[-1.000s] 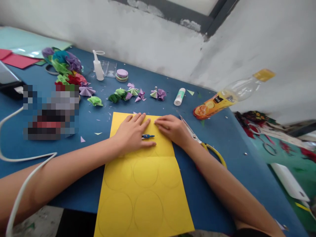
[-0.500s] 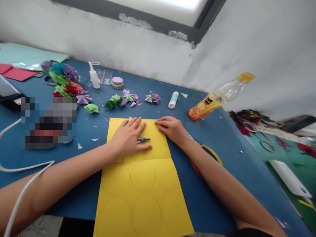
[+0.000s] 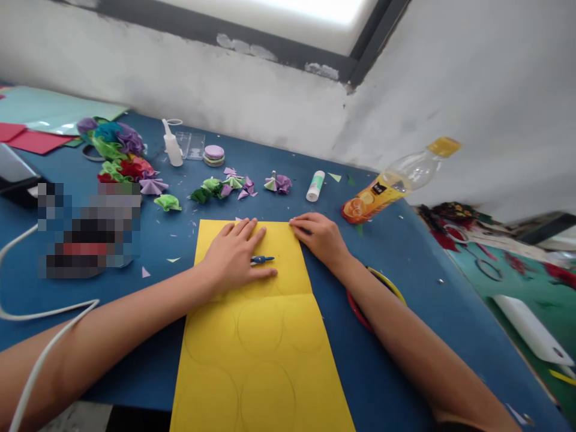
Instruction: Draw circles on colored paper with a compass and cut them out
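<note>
A folded yellow paper sheet [image 3: 265, 390] with pencilled circles lies in front of me, its crease running across. My left hand [image 3: 234, 255] presses flat on its upper half, fingers spread. A blue-headed drawing compass [image 3: 263, 260] shows in the gap between thumb and forefinger; the rest of it is hidden by the hand. At the sheet's top right corner is my right hand [image 3: 317, 237], its fingertips closed together on the paper edge. Under my right forearm, yellow-and-red scissors handles [image 3: 387, 282] stick out partly.
Behind the sheet are a glue stick [image 3: 315, 186], several crumpled paper flowers [image 3: 216, 187], a small squeeze bottle [image 3: 172, 147] and a juice bottle [image 3: 382, 186]. Paper scraps dot the blue table [image 3: 288, 157]. A white cable [image 3: 54, 315] crosses at left. A green table [image 3: 517, 288] stands at right.
My right fingertips have shifted slightly right, out to the sheet's corner. The left hand stays flat in the same place. The view has tilted up a little.
</note>
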`<action>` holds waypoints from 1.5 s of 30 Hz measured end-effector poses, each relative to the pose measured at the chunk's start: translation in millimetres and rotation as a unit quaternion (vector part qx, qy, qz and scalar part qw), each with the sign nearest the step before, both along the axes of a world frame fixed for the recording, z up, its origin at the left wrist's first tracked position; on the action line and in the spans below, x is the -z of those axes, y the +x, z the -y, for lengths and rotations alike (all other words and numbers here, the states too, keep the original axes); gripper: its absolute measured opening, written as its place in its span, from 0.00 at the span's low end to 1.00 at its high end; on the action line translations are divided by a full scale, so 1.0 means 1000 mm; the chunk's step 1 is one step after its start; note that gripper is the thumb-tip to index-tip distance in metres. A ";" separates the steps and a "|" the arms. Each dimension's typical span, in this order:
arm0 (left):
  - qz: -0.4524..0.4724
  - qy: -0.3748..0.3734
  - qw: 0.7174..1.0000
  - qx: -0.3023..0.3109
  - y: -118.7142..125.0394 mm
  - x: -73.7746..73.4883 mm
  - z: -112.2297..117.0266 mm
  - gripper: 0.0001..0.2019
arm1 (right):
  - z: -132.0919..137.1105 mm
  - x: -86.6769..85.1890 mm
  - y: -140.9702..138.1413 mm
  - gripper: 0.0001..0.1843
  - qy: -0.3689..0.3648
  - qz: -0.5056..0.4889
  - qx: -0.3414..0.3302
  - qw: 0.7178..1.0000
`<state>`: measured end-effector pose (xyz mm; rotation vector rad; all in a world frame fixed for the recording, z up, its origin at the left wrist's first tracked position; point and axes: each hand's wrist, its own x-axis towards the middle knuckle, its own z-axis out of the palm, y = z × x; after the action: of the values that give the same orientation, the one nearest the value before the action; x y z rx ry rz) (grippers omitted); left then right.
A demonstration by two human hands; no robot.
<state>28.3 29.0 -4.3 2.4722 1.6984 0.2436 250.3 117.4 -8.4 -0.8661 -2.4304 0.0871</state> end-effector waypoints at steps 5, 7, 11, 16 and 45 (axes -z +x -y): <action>0.002 -0.002 1.000 0.002 0.000 0.000 0.000 0.44 | -0.001 -0.002 0.002 0.11 0.007 0.008 -0.019 1.000; 0.003 -0.004 1.000 0.001 0.000 -0.001 0.000 0.44 | -0.001 -0.003 0.002 0.11 0.018 -0.004 -0.014 1.000; 0.004 -0.011 1.000 0.004 0.000 -0.002 0.000 0.44 | -0.002 -0.003 0.002 0.08 0.000 0.000 -0.036 0.999; 0.005 -0.019 1.000 0.003 0.000 -0.002 -0.001 0.44 | -0.003 -0.002 0.003 0.07 0.019 -0.012 -0.024 0.999; 0.018 -0.021 1.000 0.008 -0.001 -0.002 -0.003 0.45 | -0.007 -0.007 0.011 0.06 -0.031 -0.047 -0.016 0.998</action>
<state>27.0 31.5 -2.3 2.4354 1.6518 0.2448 260.9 124.7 -1.4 -0.8328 -2.3642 0.2122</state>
